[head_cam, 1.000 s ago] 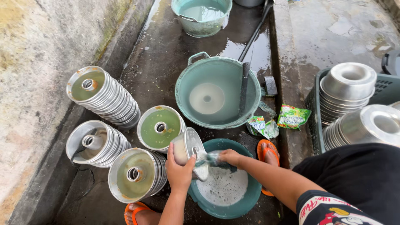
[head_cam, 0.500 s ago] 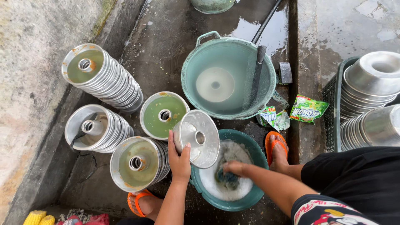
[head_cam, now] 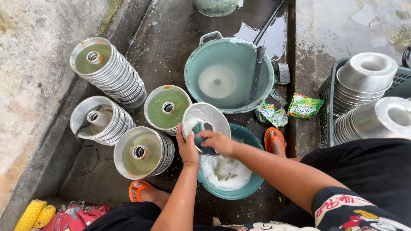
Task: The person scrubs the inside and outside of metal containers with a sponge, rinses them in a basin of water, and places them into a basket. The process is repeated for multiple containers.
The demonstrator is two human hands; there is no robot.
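My left hand [head_cam: 187, 147] grips the lower left rim of a round metal ring mould [head_cam: 206, 121], tilted with its inside facing up. My right hand [head_cam: 217, 142] presses a dark blue-green sponge [head_cam: 199, 130] against the mould's inner wall beside the centre tube. Both hands are just above a small teal basin [head_cam: 249, 136] that holds soapy white water.
Stacks of metal ring moulds stand at left [head_cam: 109, 72], [head_cam: 99, 121], [head_cam: 143, 153], [head_cam: 167, 108]. A big teal tub [head_cam: 229, 72] of water with a hose [head_cam: 258, 70] lies beyond. A dark crate [head_cam: 327, 96] of clean moulds [head_cam: 365, 77] sits right. Green sachets [head_cam: 303, 106] and my orange sandals [head_cam: 274, 137] are nearby.
My right hand came up out of the soapy basin with the sponge and now rubs inside the mould. The left hand has turned the mould's open side upward.
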